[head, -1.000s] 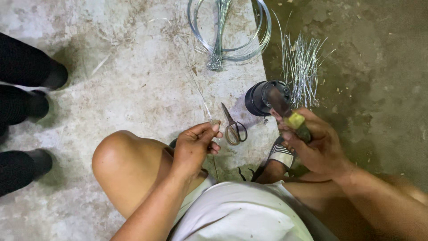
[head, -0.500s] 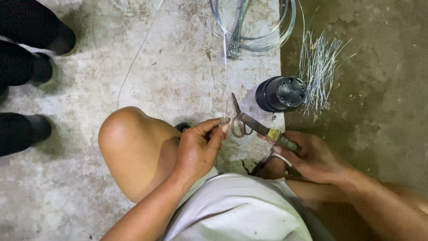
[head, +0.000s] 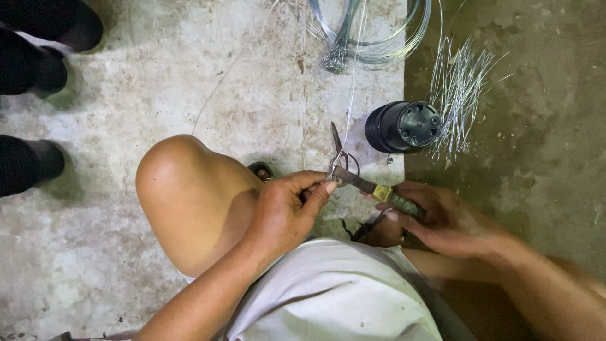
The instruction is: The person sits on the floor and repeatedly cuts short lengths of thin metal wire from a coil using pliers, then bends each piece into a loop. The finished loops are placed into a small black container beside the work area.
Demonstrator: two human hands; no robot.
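My left hand (head: 287, 211) pinches the end of a thin steel wire (head: 351, 95) between thumb and fingers, just above my bare knee (head: 183, 183). My right hand (head: 442, 218) grips the handles of a pair of rusty pliers (head: 372, 188), whose jaws meet the wire at my left fingertips. The wire runs up the floor to a wire coil (head: 369, 35) at the top. A pair of scissors (head: 338, 148) lies on the concrete right behind the pliers' jaws.
A black cylindrical can (head: 404, 125) stands on its side to the right of the scissors. A heap of short cut wires (head: 457, 88) lies beyond it. Another person's dark shoes and legs (head: 38, 44) stand at the left edge.
The view shifted down and left. My right hand brought the pliers down from beside the black can to the wire held in my left fingers.
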